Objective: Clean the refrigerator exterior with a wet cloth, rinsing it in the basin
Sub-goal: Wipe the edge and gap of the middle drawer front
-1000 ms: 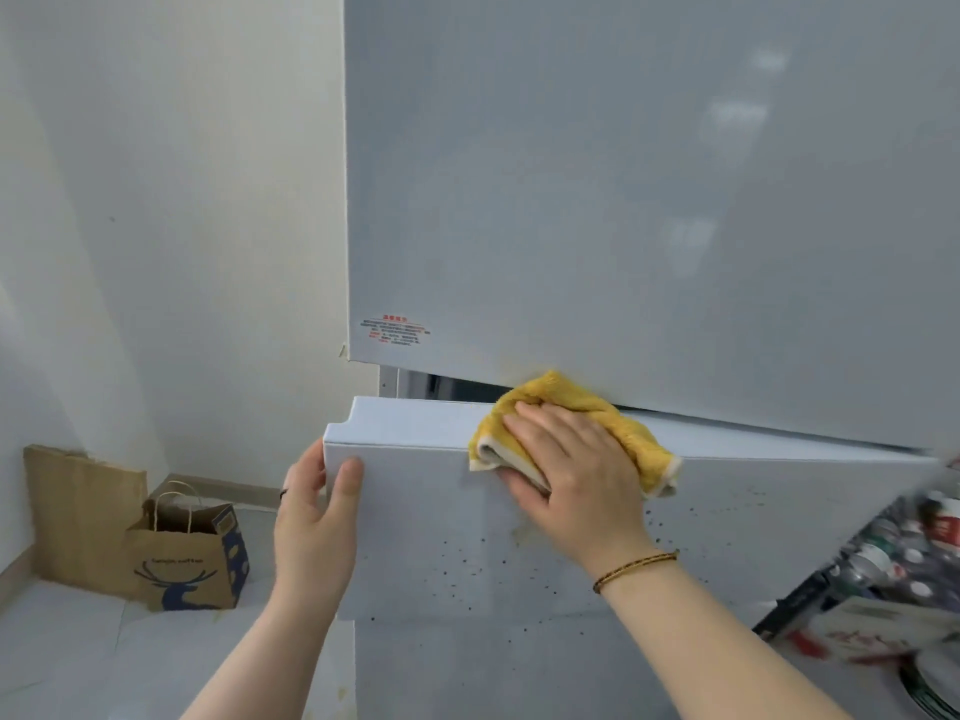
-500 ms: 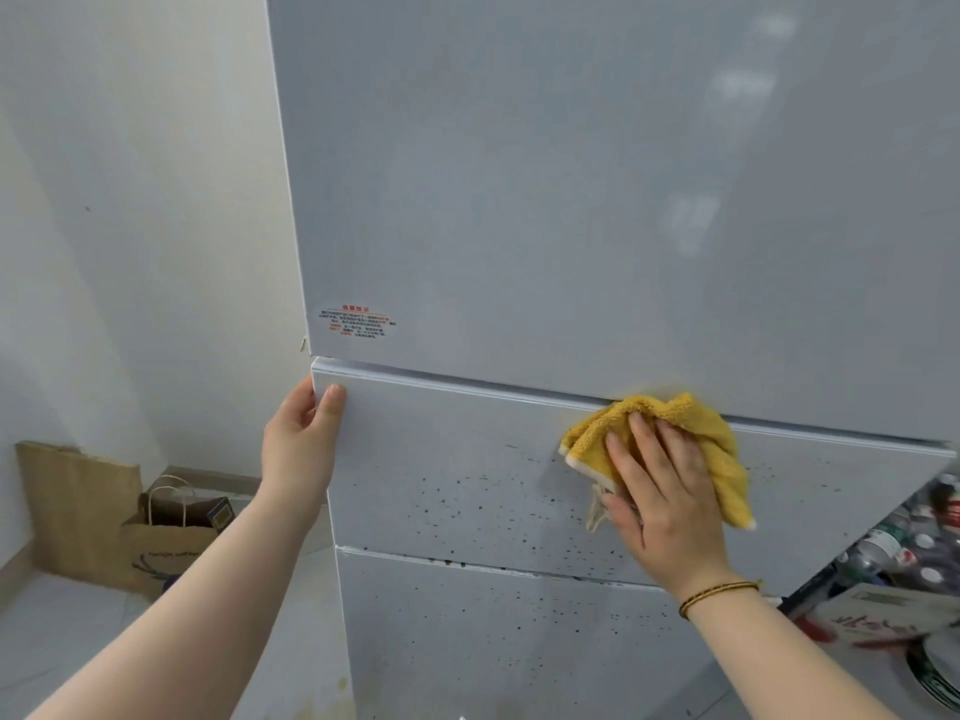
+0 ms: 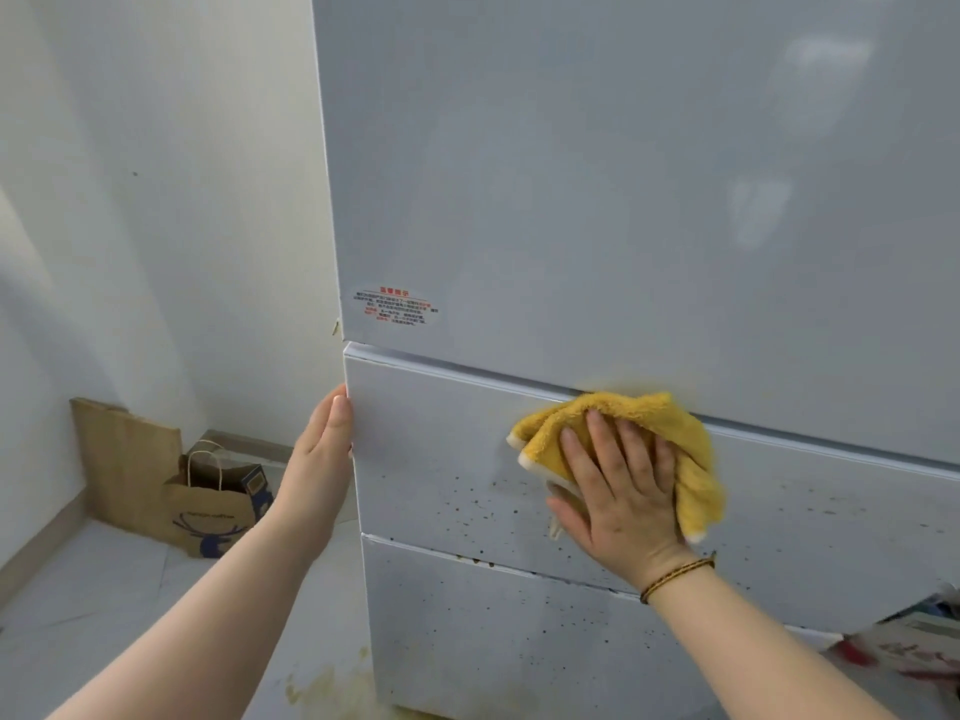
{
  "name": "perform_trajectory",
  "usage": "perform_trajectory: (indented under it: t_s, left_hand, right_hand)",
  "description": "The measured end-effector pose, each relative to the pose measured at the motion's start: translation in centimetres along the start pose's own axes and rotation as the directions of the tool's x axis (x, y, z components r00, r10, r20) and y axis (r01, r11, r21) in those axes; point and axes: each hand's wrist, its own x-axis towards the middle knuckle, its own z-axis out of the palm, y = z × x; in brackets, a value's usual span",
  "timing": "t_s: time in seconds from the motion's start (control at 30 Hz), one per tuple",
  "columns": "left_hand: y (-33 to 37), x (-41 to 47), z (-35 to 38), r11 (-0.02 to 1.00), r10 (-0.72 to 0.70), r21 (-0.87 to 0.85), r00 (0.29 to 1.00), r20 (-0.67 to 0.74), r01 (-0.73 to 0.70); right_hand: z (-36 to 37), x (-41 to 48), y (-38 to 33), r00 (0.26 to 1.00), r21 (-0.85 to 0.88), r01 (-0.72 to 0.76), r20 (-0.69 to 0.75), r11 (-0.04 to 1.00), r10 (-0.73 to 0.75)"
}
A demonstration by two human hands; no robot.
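Drawer front that stood pulled out a second ago now sits flush, and the cloth has come off its top edge onto the front face. Left hand [image 3: 322, 454] is at the left edge of the middle drawer [image 3: 441, 449], fingers straight and together, thumb tip touching the corner, gripping nothing. Right hand [image 3: 623, 501] lies flat, fingers spread and straight, pressing the yellow cloth [image 3: 696, 475] against the upper part of that drawer front, just under the seam with the upper door. A braided wristband [image 3: 675, 576] is on the right wrist. The cloth is bunched, with a white edge showing at the left. Dark specks dot the middle drawer and the lower drawer [image 3: 493, 626]. The refrigerator [image 3: 571, 174] upper door is pale grey and glossy, with a red-print sticker [image 3: 395, 306] at its lower left corner. Yellowish stains mark the floor [image 3: 104, 589] by the base. Blurred packaging [image 3: 914, 652] is at lower right. Further left, a brown paper bag [image 3: 208, 517] stands near the wall [image 3: 182, 200], flat cardboard [image 3: 124, 459] leaning behind it.
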Motion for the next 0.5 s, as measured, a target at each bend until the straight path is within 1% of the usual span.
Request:
perform_trajectory:
  t_s: [0.1, 0.17, 0.27, 0.33, 0.37, 0.4, 0.5]
  left_hand:
    - [0.4, 0.5, -1.2, 1.0, 0.002, 0.005, 0.997, 0.071, -0.003]
    - [0.6, 0.8, -1.9, 1.0, -0.006, 0.022, 0.995, 0.103, 0.003]
    - [0.7, 1.1, -2.2, 1.0, -0.006, 0.023, 0.989, 0.148, 0.003]
    - [0.5, 1.2, -2.3, 1.0, -0.003, 0.016, 0.986, 0.168, 0.001]
    - [0.3, 1.1, -2.3, 1.0, 0.005, 0.009, 0.984, 0.18, -0.006]
    - [0.2, 1.1, -2.4, 1.0, 0.009, 0.005, 0.982, 0.189, -0.01]
    - [0.1, 1.3, -2.7, 1.0, 0.005, -0.004, 0.976, 0.217, -0.004]
  right_hand:
    - [0.7, 4.0, -4.2, 0.999, 0.208, 0.047, -0.031, 0.977, -0.042]
    - [0.7, 6.5, -5.3, 0.99, 0.258, 0.111, -0.11, 0.96, -0.085]
    - [0.4, 8.2, -4.2, 0.955, 0.187, 0.246, -0.211, 0.951, -0.206]
    - [0.5, 8.0, -3.1, 0.93, 0.096, 0.323, -0.217, 0.941, -0.297]
    - [0.6, 7.7, -2.6, 0.93, 0.045, 0.318, -0.209, 0.947, -0.302]
    - [0.7, 7.3, -2.4, 0.943, 0.004, 0.272, -0.201, 0.962, -0.265]
    - [1.3, 6.0, -3.8, 0.991, -0.032, 0.01, -0.13, 0.999, -0.014]
